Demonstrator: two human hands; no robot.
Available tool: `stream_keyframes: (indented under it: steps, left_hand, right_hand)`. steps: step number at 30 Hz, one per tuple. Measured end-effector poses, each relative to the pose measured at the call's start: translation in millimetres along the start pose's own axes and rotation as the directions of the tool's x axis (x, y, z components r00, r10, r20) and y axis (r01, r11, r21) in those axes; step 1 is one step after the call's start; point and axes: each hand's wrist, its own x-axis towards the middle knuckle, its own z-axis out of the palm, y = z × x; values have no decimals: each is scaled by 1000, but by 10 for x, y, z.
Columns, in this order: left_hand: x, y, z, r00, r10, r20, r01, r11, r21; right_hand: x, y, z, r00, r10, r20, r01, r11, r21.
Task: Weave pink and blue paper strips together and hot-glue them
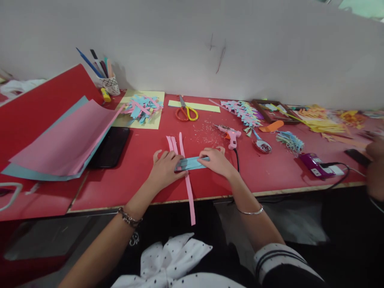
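Observation:
Light-blue paper strips [193, 163] lie side by side across the red table in front of me. My left hand [166, 168] is closed on their left end, thumb on the near side and fingers on the far side. At the right end, my right hand [218, 161] pinches the strips between thumb and fingers. A long pink paper strip [189, 196] crosses at the blue strips' left part and hangs over the table's front edge. Shorter pink strips [172, 144] stick out beyond my left fingers. Their lower ends are hidden by the hand.
A pink glue gun [230, 136] and red-and-yellow scissors [186, 113] lie beyond my hands. Cut paper pieces [143, 107] sit on a yellow sheet. Left are a black phone [111, 148] and pink sheets [69, 140]. A purple socket box [316, 166] and another person's hand [375, 152] are right.

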Motion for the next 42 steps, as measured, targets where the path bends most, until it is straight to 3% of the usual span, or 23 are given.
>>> stream_keyframes:
  steps: [14,23,33,38,42]
  left_hand:
    - [-23,-13,15,999,32,5,-33,997,63]
    - [-56,16,-9,999,37,-22,-35,994,103]
    - [-71,32,-13,999,-14,-34,18,994,111]
    - [-91,-74,-29,996,56,-71,-52,997,62]
    - [-131,-198,-67,981,187,-56,-186,982,10]
  right_hand:
    - [-106,112,-10,992,114,-59,-114,993,3]
    - [-151,142,47,986,102,-133,-107,994,-34]
    - [-139,104,34,988,98,-116,-104,994,-38]
    - [-138,119,38,990,87,-107,-91,995,-32]
    - [-123,136,50,992,85,-95,-89,995,-33]
